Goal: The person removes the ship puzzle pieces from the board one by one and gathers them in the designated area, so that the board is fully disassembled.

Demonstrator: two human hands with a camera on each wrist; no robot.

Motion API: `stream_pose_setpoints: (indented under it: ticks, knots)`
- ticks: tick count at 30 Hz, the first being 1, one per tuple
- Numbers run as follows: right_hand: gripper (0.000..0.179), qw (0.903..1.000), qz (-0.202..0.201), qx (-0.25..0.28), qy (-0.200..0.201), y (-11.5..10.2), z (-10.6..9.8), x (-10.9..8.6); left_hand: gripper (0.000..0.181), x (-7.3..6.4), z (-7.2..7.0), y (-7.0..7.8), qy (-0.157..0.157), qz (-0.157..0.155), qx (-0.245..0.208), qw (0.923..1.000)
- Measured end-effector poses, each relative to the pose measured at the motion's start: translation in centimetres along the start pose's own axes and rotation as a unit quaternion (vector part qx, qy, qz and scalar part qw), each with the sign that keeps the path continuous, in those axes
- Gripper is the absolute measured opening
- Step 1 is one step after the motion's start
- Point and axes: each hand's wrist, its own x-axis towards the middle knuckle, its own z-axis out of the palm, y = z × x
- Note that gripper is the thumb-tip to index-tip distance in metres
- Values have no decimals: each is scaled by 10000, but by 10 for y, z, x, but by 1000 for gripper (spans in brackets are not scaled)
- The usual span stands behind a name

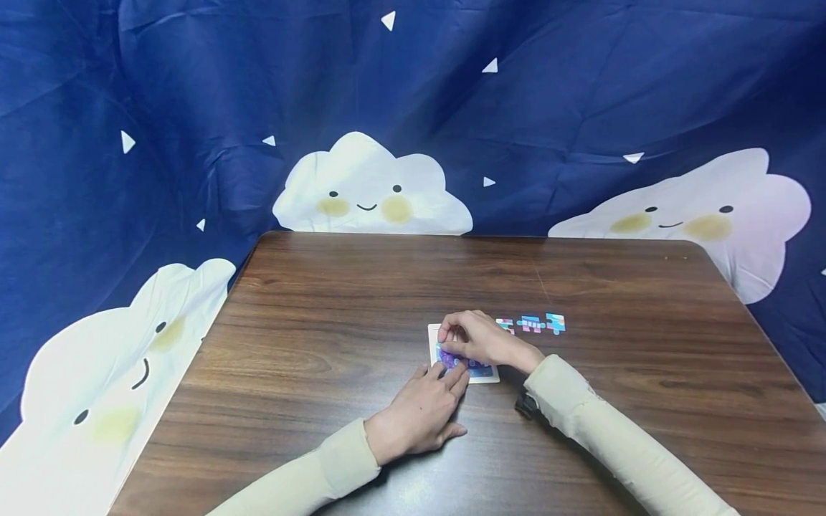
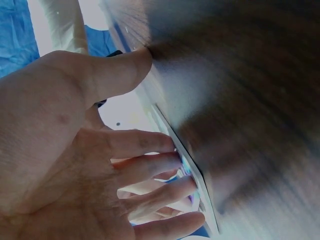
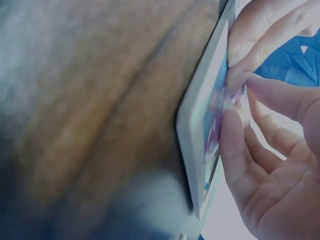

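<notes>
A small puzzle board (image 1: 492, 378) with a white border and a purple-blue picture lies on the table, partly covered by both hands. My left hand (image 1: 419, 408) reaches in from the near left side, fingers extended and fingertips resting on the board's near part, with the thumb held apart. Over the board's upper half, my right hand (image 1: 480, 340) has its thumb and fingertips brought together. Between them, in the right wrist view, shows a bit of a purple puzzle piece (image 3: 240, 94), mostly hidden by the fingers. The two hands' fingertips are close together.
Just right of the board, a row of loose pink-and-blue puzzle pieces (image 1: 532, 324) lies on the brown wooden table (image 1: 310, 315), the nearest partly behind the right hand. A dark blue curtain (image 1: 548, 100) with smiling clouds hangs behind the table's far edge.
</notes>
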Motion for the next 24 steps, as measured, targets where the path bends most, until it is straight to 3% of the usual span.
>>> stream_pose_setpoints:
  ticks: [12, 24]
  knots:
    - [6, 9994, -46, 329, -20, -2, -2, 0, 83, 0, -1, 0, 32, 22, 76, 10000]
    - [5, 9981, -15, 527, 307, 4, -5, -4, 84, 2, 0, 0, 22, 8, 19, 10000]
